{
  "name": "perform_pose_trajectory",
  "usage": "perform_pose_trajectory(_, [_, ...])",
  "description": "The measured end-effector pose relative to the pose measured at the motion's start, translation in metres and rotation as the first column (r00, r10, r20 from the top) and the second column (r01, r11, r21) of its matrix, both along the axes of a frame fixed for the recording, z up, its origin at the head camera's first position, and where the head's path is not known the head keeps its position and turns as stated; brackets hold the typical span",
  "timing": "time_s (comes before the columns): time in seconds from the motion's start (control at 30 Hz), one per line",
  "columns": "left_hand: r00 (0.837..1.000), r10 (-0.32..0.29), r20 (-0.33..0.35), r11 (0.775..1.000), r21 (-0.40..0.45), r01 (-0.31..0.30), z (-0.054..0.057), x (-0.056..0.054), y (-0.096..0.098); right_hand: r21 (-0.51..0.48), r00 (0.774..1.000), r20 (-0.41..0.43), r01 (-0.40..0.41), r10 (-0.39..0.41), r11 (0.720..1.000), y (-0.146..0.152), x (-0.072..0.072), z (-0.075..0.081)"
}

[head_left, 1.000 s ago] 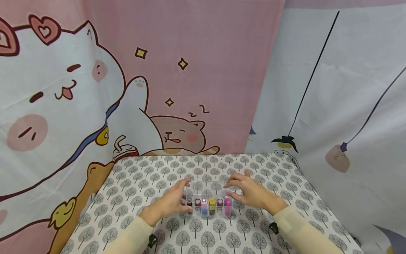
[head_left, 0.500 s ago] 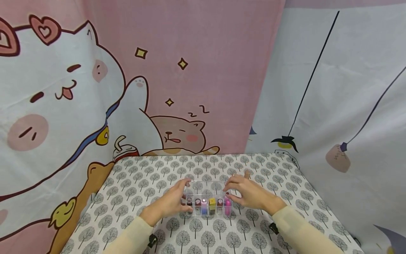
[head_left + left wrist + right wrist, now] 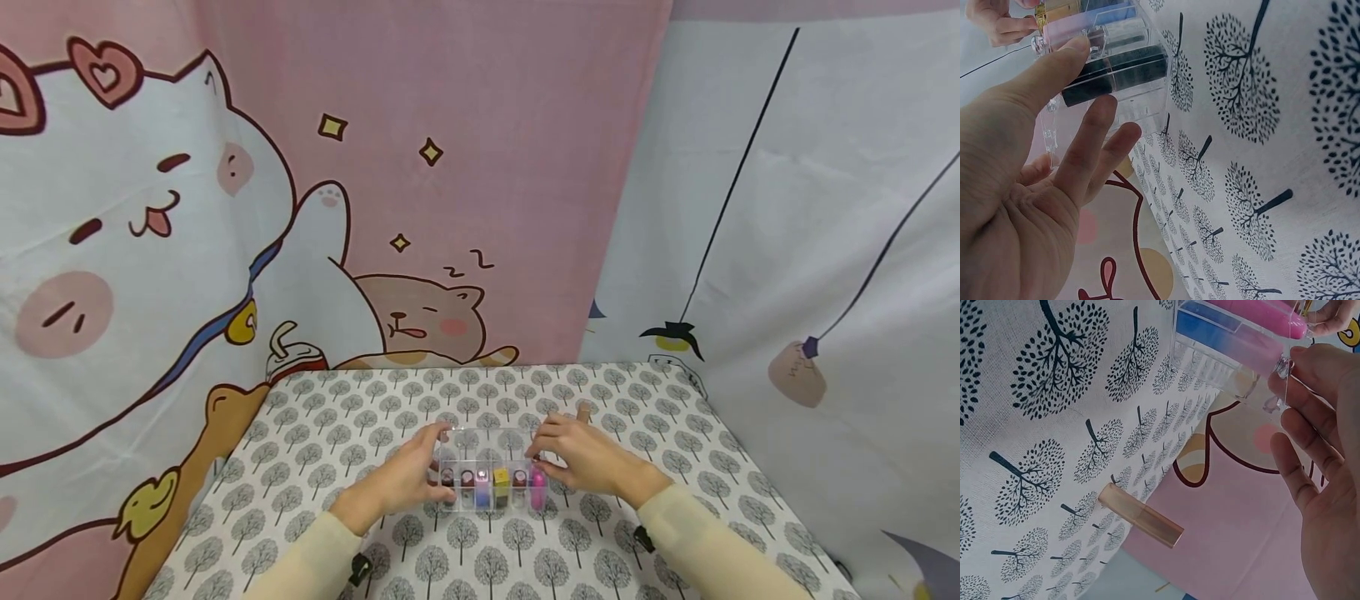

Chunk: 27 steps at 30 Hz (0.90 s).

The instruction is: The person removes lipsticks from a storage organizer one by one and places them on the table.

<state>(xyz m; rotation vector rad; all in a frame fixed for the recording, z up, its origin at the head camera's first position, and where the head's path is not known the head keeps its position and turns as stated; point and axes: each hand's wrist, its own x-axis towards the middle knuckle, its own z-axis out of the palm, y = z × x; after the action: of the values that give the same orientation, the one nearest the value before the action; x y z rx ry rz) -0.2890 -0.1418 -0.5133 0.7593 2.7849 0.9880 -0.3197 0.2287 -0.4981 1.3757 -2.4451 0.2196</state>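
Organizer (image 3: 504,460): clear, sitting on the tree-print tablecloth (image 3: 420,550) between both hands; lipstick tubes (image 3: 500,487) are standing in its front row.
Left hand (image 3: 408,473): gripping the organizer's left end between thumb and curling fingers.
Right hand (image 3: 581,450): partly curling, thumb and index sitting at the pink-and-blue tube (image 3: 1232,339)'s top end; whether it is pinching, cannot tell.
Gold tube (image 3: 1141,515): standing on the tablecloth beyond the right hand.

Clear box (image 3: 510,443), magenta tube (image 3: 1266,312), blue-to-pink tube (image 3: 1232,339), black tube (image 3: 1116,76), copper tube (image 3: 1141,515), white tablecloth (image 3: 491,567) with dark trees
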Motion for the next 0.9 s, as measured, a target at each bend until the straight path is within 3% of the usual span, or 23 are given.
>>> perform_pose_trajectory(0.2, [1.000, -0.003, -0.008, 1.000, 0.002, 0.003, 0.0002, -0.0014, 0.0002, 0.010, 1.000, 0.016, 0.008, -0.008, 1.000, 0.0002, -0.0031, -0.0007])
perform_pose_trajectory(0.5, [1.000, 0.001, 0.017, 1.000, 0.005, -0.001, 0.0005, -0.0002, -0.0010, -0.010, 0.998, -0.051, -0.029, 0.028, 1.000, -0.0032, -0.0010, -0.0007])
perform_pose_trajectory(0.9, [1.000, 0.001, 0.015, 1.000, 0.015, -0.001, 0.0027, 0.0006, -0.0019, -0.055, 0.998, -0.066, -0.028, 0.024, 0.998, -0.0023, -0.0031, 0.0074])
